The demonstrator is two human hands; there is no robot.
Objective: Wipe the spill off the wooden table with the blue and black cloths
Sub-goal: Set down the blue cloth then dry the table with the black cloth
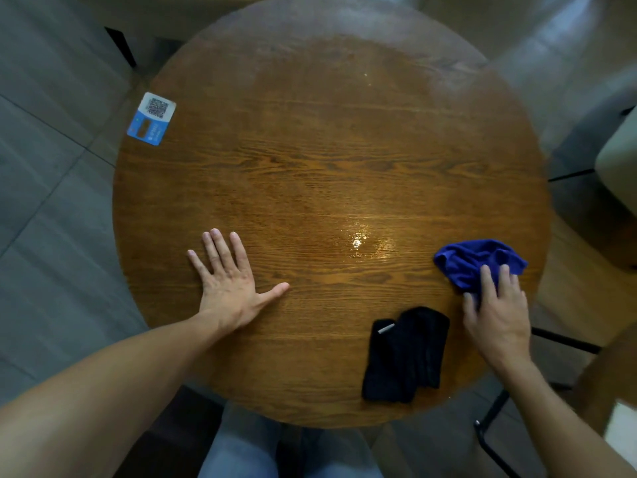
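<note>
A round wooden table (310,150) fills the view. A shiny wet spill (362,241) glistens right of its centre. At the right edge lies a crumpled blue cloth (472,258), with my right hand (496,315) on its near part, fingers curled into the fabric. A folded black cloth (406,355) with a small white tag rests near the front edge, just left of my right wrist. My left hand (229,281) lies flat on the wood to the left of the spill, fingers spread, holding nothing.
A blue and white card with a QR code (151,119) sits at the table's left edge. Black metal chair legs (496,408) stand on the right, a pale seat (620,160) further right. My knees in jeans (241,450) are under the near edge.
</note>
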